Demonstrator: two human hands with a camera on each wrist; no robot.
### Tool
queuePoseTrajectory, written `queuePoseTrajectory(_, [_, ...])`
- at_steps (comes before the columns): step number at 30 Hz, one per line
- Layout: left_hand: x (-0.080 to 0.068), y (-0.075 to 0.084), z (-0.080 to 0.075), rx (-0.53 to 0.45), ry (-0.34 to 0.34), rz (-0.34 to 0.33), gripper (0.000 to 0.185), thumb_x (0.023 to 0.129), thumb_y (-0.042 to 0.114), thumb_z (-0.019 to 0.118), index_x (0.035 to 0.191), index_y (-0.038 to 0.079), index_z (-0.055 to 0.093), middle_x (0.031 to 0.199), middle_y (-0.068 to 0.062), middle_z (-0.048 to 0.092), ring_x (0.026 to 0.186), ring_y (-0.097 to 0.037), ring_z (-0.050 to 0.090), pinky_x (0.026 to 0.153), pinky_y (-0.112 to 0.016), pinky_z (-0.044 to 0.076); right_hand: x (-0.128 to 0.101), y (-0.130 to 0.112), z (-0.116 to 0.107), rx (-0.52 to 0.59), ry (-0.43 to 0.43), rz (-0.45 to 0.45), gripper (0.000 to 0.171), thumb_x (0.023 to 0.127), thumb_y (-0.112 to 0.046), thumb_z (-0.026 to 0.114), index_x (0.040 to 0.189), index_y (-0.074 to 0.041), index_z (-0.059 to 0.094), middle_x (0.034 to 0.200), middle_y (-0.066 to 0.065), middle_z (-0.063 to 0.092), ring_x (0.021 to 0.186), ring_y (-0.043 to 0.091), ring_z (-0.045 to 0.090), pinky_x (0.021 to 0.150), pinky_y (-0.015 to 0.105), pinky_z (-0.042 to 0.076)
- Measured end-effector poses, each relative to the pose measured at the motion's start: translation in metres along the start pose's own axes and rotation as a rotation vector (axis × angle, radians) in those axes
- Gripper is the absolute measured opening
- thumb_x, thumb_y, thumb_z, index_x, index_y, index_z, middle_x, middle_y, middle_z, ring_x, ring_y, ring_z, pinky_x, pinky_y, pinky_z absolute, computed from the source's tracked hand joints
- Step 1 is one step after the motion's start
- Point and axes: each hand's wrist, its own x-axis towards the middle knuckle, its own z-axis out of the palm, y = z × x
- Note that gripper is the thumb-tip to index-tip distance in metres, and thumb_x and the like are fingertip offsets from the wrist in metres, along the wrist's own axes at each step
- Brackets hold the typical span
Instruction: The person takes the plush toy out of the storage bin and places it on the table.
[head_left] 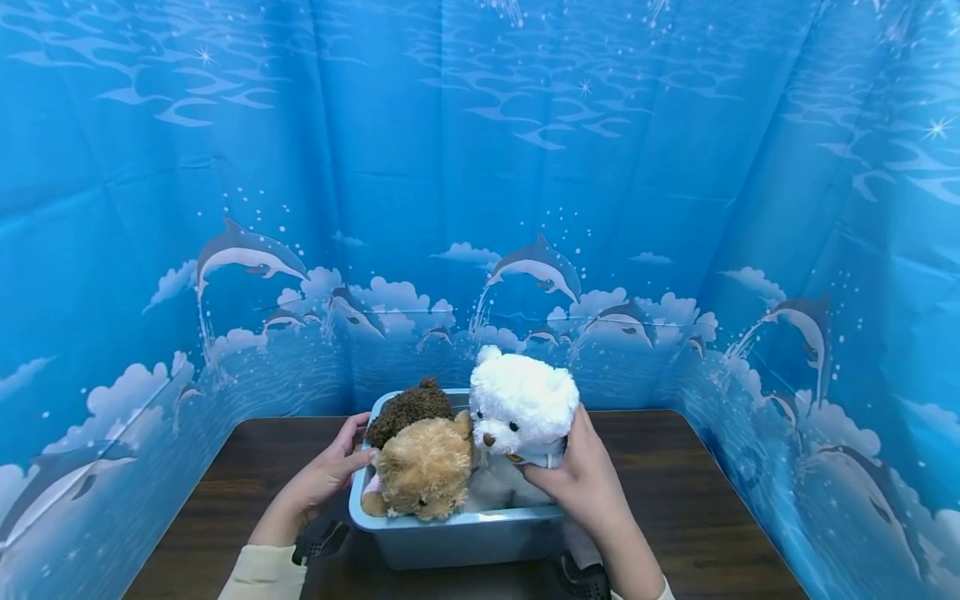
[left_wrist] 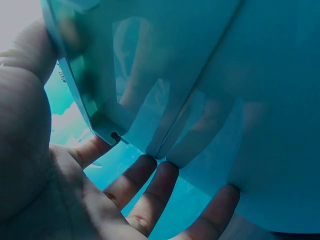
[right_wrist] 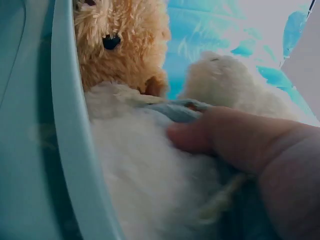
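Note:
A light blue plastic bin [head_left: 450, 537] stands on the table's near middle. Three plush toys sit in it: a dark brown one [head_left: 408, 407] at the back left, a tan bear [head_left: 426, 468] in front, and a white bear [head_left: 521, 404] on the right. My left hand [head_left: 333, 468] clasps the bin's left rim. In the left wrist view the fingers [left_wrist: 145, 175] lie on the bin's outer wall [left_wrist: 215, 100] and the thumb is by the rim. My right hand [head_left: 570, 475] grips the white bear below its head. The right wrist view shows my thumb [right_wrist: 215, 135] pressed into the white fur [right_wrist: 150, 190], beside the tan bear [right_wrist: 120, 50].
The dark brown table [head_left: 675, 500] has bare wood left and right of the bin. A blue dolphin-print curtain [head_left: 480, 167] closes it in at the back and on both sides. The bin's front rim [right_wrist: 65, 130] runs close by my right wrist.

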Motion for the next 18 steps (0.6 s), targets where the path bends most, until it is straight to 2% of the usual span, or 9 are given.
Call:
queuePoseTrajectory(2, [0.0, 0.0, -0.001, 0.0, 0.001, 0.0, 0.076, 0.11, 0.043, 0.062, 0.168, 0.027, 0.016, 0.172, -0.02, 0.02, 0.157, -0.049, 0.025, 0.118, -0.079, 0.037, -0.001, -0.002, -0.002, -0.041, 0.075, -0.048, 0.11, 0.073, -0.015, 0.1, 0.162, -0.027, 0.037, 0.154, -0.001, 0.055, 0.132, 0.023, 0.062, 0.105, 0.059, 0.056])
queuePoseTrajectory(7, [0.002, 0.0, -0.003, -0.013, 0.019, -0.005, 0.075, 0.11, 0.042, 0.062, 0.168, 0.026, 0.017, 0.169, -0.02, 0.025, 0.155, -0.047, 0.029, 0.117, -0.074, 0.042, -0.003, -0.01, -0.01, -0.104, 0.213, -0.237, 0.104, 0.069, -0.01, 0.102, 0.157, -0.019, 0.046, 0.145, -0.001, 0.06, 0.126, 0.019, 0.063, 0.099, 0.057, 0.059])
queuePoseTrajectory(10, [0.003, 0.0, -0.003, -0.018, 0.021, -0.003, 0.074, 0.111, 0.04, 0.062, 0.168, 0.025, 0.018, 0.168, -0.021, 0.027, 0.153, -0.046, 0.032, 0.117, -0.071, 0.045, -0.006, -0.013, -0.019, -0.105, 0.268, -0.325, 0.106, 0.068, -0.008, 0.103, 0.158, -0.017, 0.047, 0.146, 0.002, 0.06, 0.128, 0.017, 0.061, 0.103, 0.044, 0.058])
queuePoseTrajectory(14, [0.005, 0.0, -0.002, -0.022, 0.004, -0.012, 0.071, 0.112, 0.037, 0.061, 0.167, 0.024, 0.018, 0.166, -0.022, 0.029, 0.15, -0.044, 0.038, 0.114, -0.063, 0.051, -0.012, -0.011, -0.035, -0.018, 0.367, -0.403, 0.106, 0.068, -0.007, 0.103, 0.158, -0.008, 0.047, 0.147, 0.007, 0.059, 0.13, 0.012, 0.058, 0.108, 0.023, 0.048])
queuePoseTrajectory(16, [0.005, 0.0, -0.002, -0.028, 0.001, -0.022, 0.07, 0.112, 0.036, 0.06, 0.167, 0.024, 0.019, 0.164, -0.022, 0.03, 0.147, -0.043, 0.041, 0.112, -0.058, 0.053, -0.013, -0.008, -0.045, 0.04, 0.427, -0.439, 0.101, 0.069, -0.006, 0.101, 0.154, 0.0, 0.048, 0.146, 0.005, 0.061, 0.129, 0.009, 0.059, 0.107, 0.018, 0.045])
queuePoseTrajectory(18, [0.004, 0.0, -0.002, -0.019, 0.0, -0.024, 0.069, 0.112, 0.036, 0.06, 0.167, 0.024, 0.019, 0.164, -0.022, 0.03, 0.144, -0.04, 0.045, 0.11, -0.055, 0.055, -0.013, -0.003, -0.058, 0.09, 0.48, -0.492, 0.089, 0.071, -0.002, 0.098, 0.146, 0.01, 0.051, 0.142, 0.002, 0.064, 0.127, 0.01, 0.061, 0.105, 0.019, 0.047])
